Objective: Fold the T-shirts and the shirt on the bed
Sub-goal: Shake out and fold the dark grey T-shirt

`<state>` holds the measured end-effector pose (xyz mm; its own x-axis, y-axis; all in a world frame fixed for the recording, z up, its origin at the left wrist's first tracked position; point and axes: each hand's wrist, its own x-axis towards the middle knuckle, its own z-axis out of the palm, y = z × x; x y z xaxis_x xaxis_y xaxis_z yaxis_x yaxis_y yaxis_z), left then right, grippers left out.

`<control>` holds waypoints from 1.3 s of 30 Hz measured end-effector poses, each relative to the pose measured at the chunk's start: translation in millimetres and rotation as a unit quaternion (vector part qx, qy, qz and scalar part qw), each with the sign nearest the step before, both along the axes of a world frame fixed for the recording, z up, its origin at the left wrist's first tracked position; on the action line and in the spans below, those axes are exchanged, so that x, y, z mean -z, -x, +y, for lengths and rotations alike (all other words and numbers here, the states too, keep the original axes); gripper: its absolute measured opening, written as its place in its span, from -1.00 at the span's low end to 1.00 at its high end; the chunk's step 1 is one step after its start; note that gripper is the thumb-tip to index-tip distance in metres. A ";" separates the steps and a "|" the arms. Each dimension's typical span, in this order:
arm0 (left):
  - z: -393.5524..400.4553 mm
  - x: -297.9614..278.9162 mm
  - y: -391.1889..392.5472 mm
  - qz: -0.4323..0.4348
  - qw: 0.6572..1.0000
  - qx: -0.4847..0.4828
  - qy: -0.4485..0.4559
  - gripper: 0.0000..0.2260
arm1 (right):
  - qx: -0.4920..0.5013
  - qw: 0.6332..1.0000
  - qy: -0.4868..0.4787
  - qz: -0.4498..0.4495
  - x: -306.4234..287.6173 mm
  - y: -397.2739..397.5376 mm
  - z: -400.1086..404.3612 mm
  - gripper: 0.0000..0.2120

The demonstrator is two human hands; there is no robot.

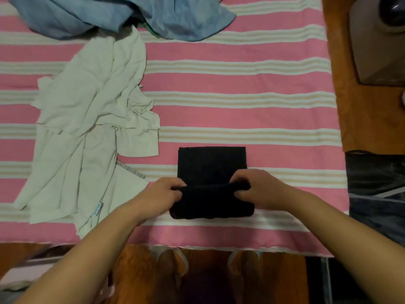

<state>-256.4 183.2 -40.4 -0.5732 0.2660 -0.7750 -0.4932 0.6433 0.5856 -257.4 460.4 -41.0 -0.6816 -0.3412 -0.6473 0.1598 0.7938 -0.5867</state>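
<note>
Hands: left hand (163, 195) and right hand (258, 189) each pinch the raised fold of the black T-shirt (211, 172).
Black T-shirt: near edge of the bed (263, 119).
White shirt (92, 128): crumpled, left.
Blue shirt (122, 16): far edge.

Both hands (163, 195) (255, 189) on black T-shirt (211, 163)
</note>
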 end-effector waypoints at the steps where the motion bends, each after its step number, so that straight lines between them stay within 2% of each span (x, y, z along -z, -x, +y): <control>1: 0.3 5.8 14.1 0.023 0.997 -0.077 -0.003 -0.74 | 0.069 0.997 0.004 0.034 7.7 12.2 1.5 -0.84; 4: 8.5 41.1 44.3 0.085 0.970 -0.226 0.010 -0.79 | 0.242 0.964 0.017 0.108 41.0 40.3 -1.2 -0.90; 6: 21.1 61.3 45.8 0.155 0.956 -0.236 0.076 -0.77 | 0.281 0.952 0.002 0.124 66.0 46.5 -7.3 -0.91; 8: 36.6 69.0 33.5 0.286 0.931 -0.161 0.158 -0.70 | 0.302 0.943 -0.016 0.139 83.2 48.4 -12.7 -0.93; 10: 53.4 76.1 11.2 0.413 0.896 -0.029 0.162 -0.66 | 0.338 0.928 -0.009 0.158 94.8 50.1 -14.5 -0.96; 12: 66.2 90.5 -10.1 0.465 0.862 0.103 0.173 -0.60 | 0.370 0.912 0.006 0.175 100.0 51.9 -15.3 -0.97; 14: 76.6 104.8 -20.8 0.445 0.850 0.180 0.216 -0.52 | 0.385 0.905 0.009 0.183 105.5 52.1 -14.2 -0.97; 17: 85.7 125.8 -14.0 0.401 0.858 0.181 0.266 -0.44 | 0.392 0.904 -0.011 0.170 109.1 52.7 -15.6 -0.90; 18: 87.2 131.6 -9.3 0.387 0.863 0.170 0.276 -0.43 | 0.376 0.905 -0.055 0.189 108.2 51.4 -17.9 -0.84; 20: 89.4 140.9 -2.1 0.359 0.870 0.162 0.296 -0.42 | 0.283 0.892 -0.187 0.299 102.4 41.8 -29.0 -0.67; 21: 90.3 144.0 -1.7 0.343 0.872 0.171 0.305 -0.40 | 0.233 0.884 -0.208 0.347 98.8 33.2 -39.1 -0.59; 23: 92.0 144.8 -3.2 0.314 0.874 0.196 0.316 -0.21 | 0.155 0.907 -0.155 0.359 94.1 11.4 -64.2 -0.52; 24: 92.2 145.3 -4.3 0.307 0.874 0.200 0.319 -0.11 | 0.134 0.924 -0.129 0.335 95.7 1.8 -72.0 -0.50; 25: 92.2 145.2 -4.6 0.307 0.877 0.193 0.314 -0.10 | 0.132 0.938 -0.116 0.300 100.7 -5.4 -74.1 -0.47; 27: 90.9 146.1 -5.9 0.338 0.882 0.161 0.287 -0.32 | 0.118 0.951 -0.147 0.245 120.1 -15.8 -57.4 -0.41; 28: 88.2 148.7 -7.5 0.359 0.880 0.148 0.273 -0.42 | 0.083 0.946 -0.181 0.255 130.5 -19.4 -44.3 -0.40; 31: 68.4 157.3 -14.8 0.399 0.866 0.173 0.246 -0.49 | 0.001 0.931 -0.213 0.298 151.1 -25.2 -19.1 -0.39; 33: 50.9 157.9 -17.0 0.400 0.869 0.162 0.242 -0.50 | 0.043 0.929 -0.220 0.293 155.6 -26.4 -22.4 -0.40; 36: 37.7 143.7 -26.4 0.339 0.897 0.085 0.270 -0.44 | 0.181 0.928 -0.234 0.228 151.6 -31.4 -41.8 -0.41; 37: 38.8 136.9 -30.1 0.310 0.915 0.063 0.249 -0.40 | 0.219 0.922 -0.238 0.212 148.0 -33.1 -48.2 -0.40; 39: 43.8 123.4 -33.7 0.224 0.964 0.000 0.144 -0.30 | 0.257 0.920 -0.234 0.182 135.9 -33.0 -56.1 -0.39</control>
<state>-222.7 227.0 -163.8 -0.8677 0.0767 -0.4911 -0.2324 0.8107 0.5373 -224.4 404.2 -176.9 -0.8758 0.3451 -0.3375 0.4454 0.8473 -0.2893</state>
